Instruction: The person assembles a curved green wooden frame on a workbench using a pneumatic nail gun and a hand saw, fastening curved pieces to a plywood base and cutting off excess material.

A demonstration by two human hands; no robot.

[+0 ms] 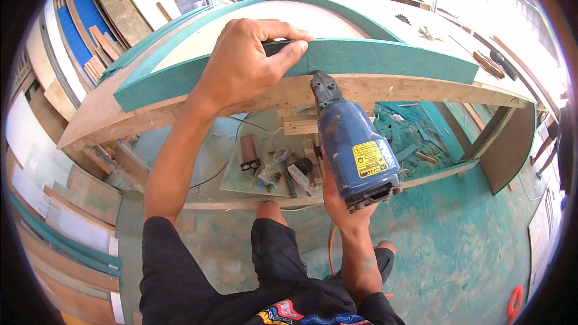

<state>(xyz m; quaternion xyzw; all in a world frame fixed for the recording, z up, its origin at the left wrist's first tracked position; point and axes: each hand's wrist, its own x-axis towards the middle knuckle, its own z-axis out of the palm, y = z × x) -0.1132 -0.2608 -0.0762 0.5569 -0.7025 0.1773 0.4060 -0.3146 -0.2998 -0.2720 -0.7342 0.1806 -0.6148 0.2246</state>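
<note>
A: Two hands at work. Where is the left hand (pixel 241 63)?
B: Its fingers (pixel 283 54) are clamped together over the top edge of the teal curved strip (pixel 373 57), which stands along the near edge of the counter (pixel 415 90).
A: And the right hand (pixel 340 195)?
B: Its fingers are wrapped tight around a blue pneumatic nail gun (pixel 352 141), its nose touching the wooden edge just below the strip. Small tools lie on the lower shelf (pixel 241 183), to the left.
</note>
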